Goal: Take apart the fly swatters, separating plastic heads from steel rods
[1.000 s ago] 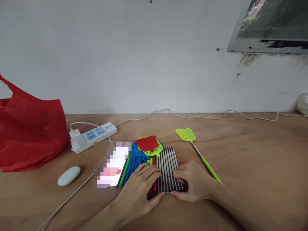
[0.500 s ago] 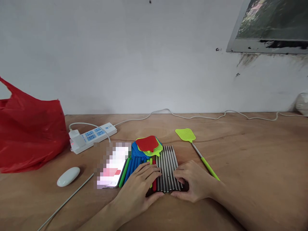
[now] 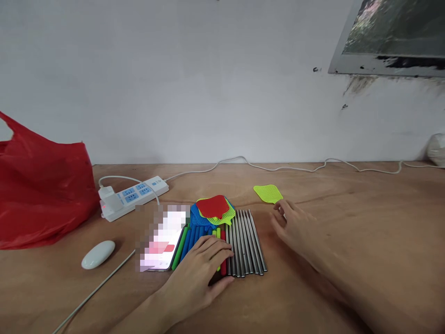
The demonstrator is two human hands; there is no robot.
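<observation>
My left hand (image 3: 203, 266) lies with fingers stretched over coloured handle tubes, its fingertips at the edge of a row of metal rods (image 3: 245, 246). Blue tubes (image 3: 191, 239), a green tube (image 3: 180, 248) and a red tube (image 3: 223, 260) show around it. Just behind them, swatter heads are piled: a red head (image 3: 212, 206) on top, yellow-green (image 3: 227, 217) and blue (image 3: 198, 218) beneath. To the right, my right hand (image 3: 295, 227) hovers with thumb and fingers apart over an assembled fly swatter, whose yellow-green head (image 3: 268, 193) shows; its shaft and handle are hidden by the hand.
Left of the tubes lies a lit phone (image 3: 163, 241), partly blurred. Beyond it are a white power strip (image 3: 134, 197) with a plug, a white oval object (image 3: 98, 254) and a red plastic bag (image 3: 45, 195). A white cable (image 3: 274, 169) runs along the wall.
My right hand has left the right side of the metal rods and moved right and away from me, over the fly swatter. My left hand has stayed nearly still.
</observation>
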